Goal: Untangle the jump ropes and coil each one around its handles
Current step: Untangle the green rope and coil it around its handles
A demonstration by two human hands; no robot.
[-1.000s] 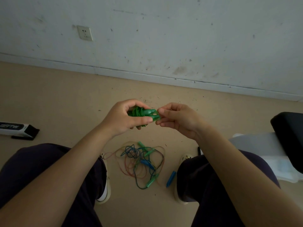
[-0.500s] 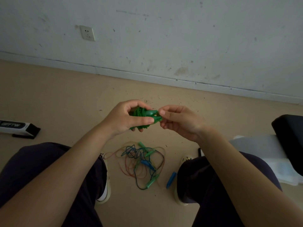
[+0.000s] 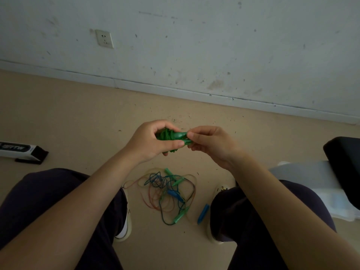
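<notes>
Left hand (image 3: pixel 150 141) grip is clenched round the green rope bundle (image 3: pixel 169 135), held above the floor (image 3: pixel 78 117) between the knees; its handles' long axis runs left to right, their free ends reaching the right hand (image 3: pixel 211 143), which pinches there. Judged near-finished coiling. Directly below lies the tangled pile of ropes (image 3: pixel 169 193), well apart, with open room all round.

Both forearms are held forward over the knees. The left hand (image 3: pixel 150 140) is curled round a green rope (image 3: pixel 167 135); its end is pinched in the right hand (image 3: pixel 210 144), fingers bent.
</notes>
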